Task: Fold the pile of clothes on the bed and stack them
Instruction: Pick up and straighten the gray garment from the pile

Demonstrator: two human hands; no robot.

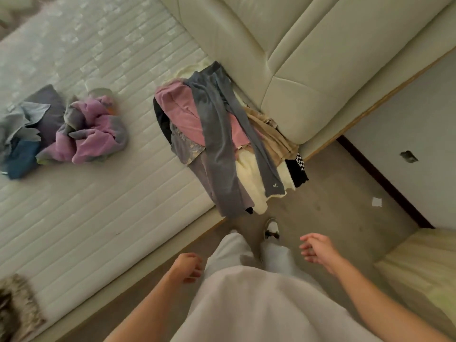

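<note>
Grey trousers point(219, 141) atop pile point(237, 154) at centre; left hand point(187, 266), right hand point(317, 248) below, relaxed, holding nothing.

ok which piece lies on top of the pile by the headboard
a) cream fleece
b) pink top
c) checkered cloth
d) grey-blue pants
d: the grey-blue pants lie draped over the pink top and the cream fleece, legs hanging past the mattress edge, while the checkered cloth only peeks out at the pile's side.
</note>
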